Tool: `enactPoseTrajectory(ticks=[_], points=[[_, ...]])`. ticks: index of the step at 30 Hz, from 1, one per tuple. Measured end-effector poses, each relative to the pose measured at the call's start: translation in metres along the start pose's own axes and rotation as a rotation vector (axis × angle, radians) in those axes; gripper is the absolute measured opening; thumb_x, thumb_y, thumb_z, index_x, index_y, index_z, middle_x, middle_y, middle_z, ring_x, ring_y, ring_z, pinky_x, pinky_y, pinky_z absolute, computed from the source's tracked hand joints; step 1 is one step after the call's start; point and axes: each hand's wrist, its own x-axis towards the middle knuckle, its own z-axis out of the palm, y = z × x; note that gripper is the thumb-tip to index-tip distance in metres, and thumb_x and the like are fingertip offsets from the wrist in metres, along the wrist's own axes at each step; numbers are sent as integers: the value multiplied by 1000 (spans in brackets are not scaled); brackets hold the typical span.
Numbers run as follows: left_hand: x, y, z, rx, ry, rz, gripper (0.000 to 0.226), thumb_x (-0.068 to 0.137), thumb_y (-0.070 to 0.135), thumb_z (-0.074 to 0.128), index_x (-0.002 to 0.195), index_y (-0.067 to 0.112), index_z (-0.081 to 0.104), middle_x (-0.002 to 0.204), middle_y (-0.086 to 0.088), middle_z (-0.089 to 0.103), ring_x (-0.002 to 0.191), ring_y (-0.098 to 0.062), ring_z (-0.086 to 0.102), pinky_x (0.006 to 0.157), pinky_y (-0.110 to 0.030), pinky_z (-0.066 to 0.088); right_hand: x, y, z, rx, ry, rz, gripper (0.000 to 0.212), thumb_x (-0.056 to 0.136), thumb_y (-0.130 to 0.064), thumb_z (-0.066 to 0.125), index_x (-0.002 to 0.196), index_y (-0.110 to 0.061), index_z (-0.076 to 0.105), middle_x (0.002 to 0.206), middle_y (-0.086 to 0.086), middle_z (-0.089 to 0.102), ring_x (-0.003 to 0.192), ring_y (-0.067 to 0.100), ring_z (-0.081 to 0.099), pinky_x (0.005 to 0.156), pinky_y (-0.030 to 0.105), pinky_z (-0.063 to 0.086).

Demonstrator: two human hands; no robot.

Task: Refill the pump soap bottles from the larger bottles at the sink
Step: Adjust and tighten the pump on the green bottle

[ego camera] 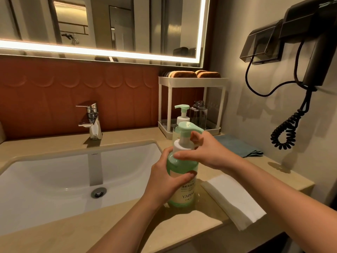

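We see the pump bottle (182, 198) upright on the beige counter (182, 232) beside the white sink (54, 179); the left hand (164, 181) grips its body, the right hand (206, 152) pinches its collar. A lit mirror (127, 24) hangs above.

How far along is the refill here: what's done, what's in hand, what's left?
Done: nothing visibly; no pouring shows. In hand: the left hand grips the green pump bottle while the right hand pinches its white collar; loosening or tightening, I cannot tell. Left: the second pump bottle behind, pump on, and the uncapped clear bottle in the rack.
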Motion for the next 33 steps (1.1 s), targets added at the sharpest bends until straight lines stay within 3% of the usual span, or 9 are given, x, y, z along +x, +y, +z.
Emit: enactPoseTrajectory(ticks=[3, 7, 13, 17, 21, 24, 27, 30, 33], points=[[-1, 1, 1, 7, 2, 4, 64, 70, 23, 78, 123, 30, 43, 110, 10, 59, 102, -10, 59, 88, -34, 53, 1, 3, 10, 75, -32, 2, 32, 79, -22, 70, 98, -35, 48, 95, -16, 57, 82, -5, 59, 62, 5, 45], [-1, 2, 1, 13, -2, -8, 58, 70, 22, 78, 115, 34, 43, 106, 13, 58, 102, -12, 60, 88, -35, 53, -1, 7, 20, 91, 43, -72, 49, 74, -32, 70, 117, -34, 47, 106, -17, 55, 93, -5, 56, 68, 7, 47], [-1, 2, 1, -20, -15, -1, 61, 64, 37, 76, 115, 36, 43, 107, 12, 61, 98, -9, 61, 85, -34, 53, -7, 7, 10, 170, -99, -22, 32, 98, -29, 33, 129, -34, 41, 114, -30, 44, 97, -21, 42, 71, -6, 37], [-1, 0, 1, -35, -22, -7, 60, 67, 33, 78, 116, 39, 43, 109, 13, 61, 99, -9, 61, 86, -35, 53, -7, 0, 1, -30, -18, -75, 19, 90, -24, 54, 106, -33, 59, 107, -19, 61, 102, -5, 55, 84, 18, 45], [-2, 1, 1, -33, -17, -19, 63, 69, 33, 78, 120, 38, 41, 114, 10, 61, 103, -10, 60, 89, -36, 52, 5, -8, 1, -125, 119, -68, 14, 75, -29, 73, 86, -30, 65, 92, -11, 68, 92, 4, 62, 83, 27, 50], [-2, 2, 2, -29, -22, -19, 69, 64, 45, 74, 123, 36, 40, 116, 10, 60, 105, -9, 59, 89, -33, 52, 12, -12, 8, -241, 171, -46, 25, 74, -35, 73, 88, -16, 65, 88, -2, 67, 88, 12, 63, 81, 37, 54], [-2, 1, 2, -15, -23, -26, 67, 67, 38, 76, 122, 36, 39, 113, 10, 60, 104, -9, 59, 88, -31, 51, 14, -10, 14, -288, 206, -6, 29, 79, -35, 67, 95, -12, 61, 94, 4, 65, 92, 19, 61, 83, 42, 52], [-1, 1, 2, -13, -17, -26, 63, 71, 24, 77, 118, 37, 37, 108, 12, 59, 102, -10, 59, 87, -32, 52, 10, -11, 22, -95, 133, 11, 15, 90, -30, 56, 100, -20, 53, 99, 0, 60, 93, 13, 57, 79, 29, 48], [-2, 2, 2, -26, -24, -25, 63, 71, 23, 77, 115, 41, 36, 105, 17, 57, 101, -9, 59, 86, -30, 52, 6, -11, 21, 86, 41, 44, 18, 92, -28, 53, 109, -27, 49, 96, -14, 56, 87, 0, 54, 69, 12, 44]])
